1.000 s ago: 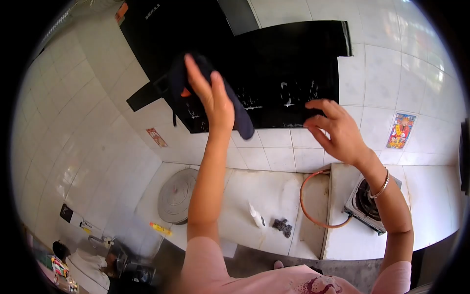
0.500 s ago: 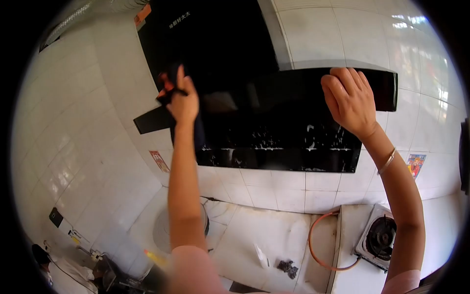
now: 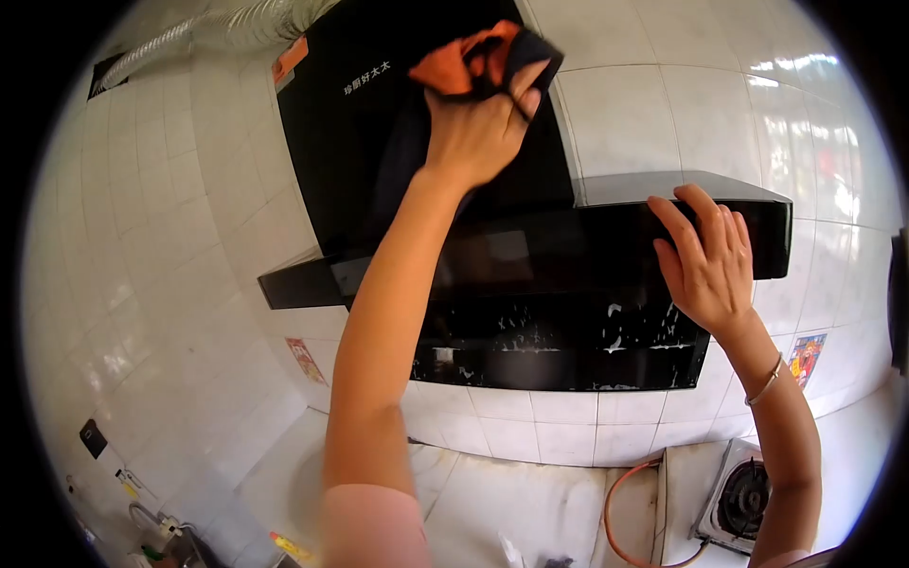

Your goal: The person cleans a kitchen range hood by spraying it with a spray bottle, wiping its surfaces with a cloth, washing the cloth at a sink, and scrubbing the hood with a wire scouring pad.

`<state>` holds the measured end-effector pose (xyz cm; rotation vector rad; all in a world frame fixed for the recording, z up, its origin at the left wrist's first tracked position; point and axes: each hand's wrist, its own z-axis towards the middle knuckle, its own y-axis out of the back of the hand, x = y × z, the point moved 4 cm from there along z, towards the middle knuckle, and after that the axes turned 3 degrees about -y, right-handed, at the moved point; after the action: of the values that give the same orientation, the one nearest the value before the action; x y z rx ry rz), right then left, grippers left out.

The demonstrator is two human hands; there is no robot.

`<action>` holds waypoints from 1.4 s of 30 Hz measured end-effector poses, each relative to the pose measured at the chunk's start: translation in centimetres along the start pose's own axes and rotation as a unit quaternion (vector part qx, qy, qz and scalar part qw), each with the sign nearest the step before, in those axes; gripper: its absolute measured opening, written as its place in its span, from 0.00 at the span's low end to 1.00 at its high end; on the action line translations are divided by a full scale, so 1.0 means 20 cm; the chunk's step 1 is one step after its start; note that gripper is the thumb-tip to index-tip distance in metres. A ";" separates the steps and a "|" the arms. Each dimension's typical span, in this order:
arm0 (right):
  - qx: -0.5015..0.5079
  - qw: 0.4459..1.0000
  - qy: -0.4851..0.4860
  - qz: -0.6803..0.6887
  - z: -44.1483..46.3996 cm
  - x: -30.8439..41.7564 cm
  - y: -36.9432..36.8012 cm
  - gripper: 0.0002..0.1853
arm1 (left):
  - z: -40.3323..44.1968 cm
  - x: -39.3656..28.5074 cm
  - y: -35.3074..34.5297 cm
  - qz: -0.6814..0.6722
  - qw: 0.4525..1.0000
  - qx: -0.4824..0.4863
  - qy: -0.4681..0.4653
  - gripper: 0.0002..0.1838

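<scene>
My left hand (image 3: 473, 137) is closed on a dark cloth with orange parts (image 3: 450, 68), held against the upper black panel of the range hood (image 3: 331, 142). Part of the cloth hangs dark behind my wrist. My right hand (image 3: 710, 260) has its fingers apart and curved at the top edge of the hood's right side, holding nothing. Whitish streaks (image 3: 530, 336) mark the glossy lower panel of the hood.
Below the hood are a white tiled counter (image 3: 473, 502), a gas stove (image 3: 743, 497) and an orange hose (image 3: 611, 511). A silver duct (image 3: 256, 24) runs at the top left. A white bottle (image 3: 511, 551) and a yellow item (image 3: 289, 546) show at the bottom.
My left hand has moved up and right with the cloth, onto the upper panel. My right hand has gone from curled to fingers apart. The view has tilted upward.
</scene>
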<state>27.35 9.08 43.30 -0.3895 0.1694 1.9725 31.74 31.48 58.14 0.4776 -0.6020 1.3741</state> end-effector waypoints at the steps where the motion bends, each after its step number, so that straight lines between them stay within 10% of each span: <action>1: 0.003 1.000 0.003 0.001 0.00 0.00 -0.01 0.24 | 0.06 0.06 -0.04 0.032 0.999 -0.006 0.004 0.25; 10: -0.004 0.999 0.037 0.011 0.01 0.00 -0.01 0.23 | 0.26 0.62 0.04 0.006 0.983 -0.020 0.184 0.27; 16: -0.016 0.999 0.029 0.016 -0.01 -0.02 -0.02 0.27 | 0.01 1.11 0.08 0.027 0.860 -0.018 0.509 0.31; 20: -0.032 0.999 0.021 0.039 -0.03 -0.04 -0.03 0.25 | -0.02 1.19 0.08 0.003 0.826 -0.028 0.563 0.32; 33: -0.018 0.997 0.006 0.072 -0.03 -0.05 -0.01 0.20 | 0.62 0.60 -0.07 -0.010 0.962 0.027 0.273 0.29; 42: -0.036 0.991 0.000 0.130 -0.02 -0.07 0.05 0.17 | -0.03 0.03 -0.01 -0.272 0.953 0.090 0.103 0.25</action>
<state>27.05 7.41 43.30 -0.4315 0.1566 2.2404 32.16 32.28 57.97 0.5870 -0.1501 0.9355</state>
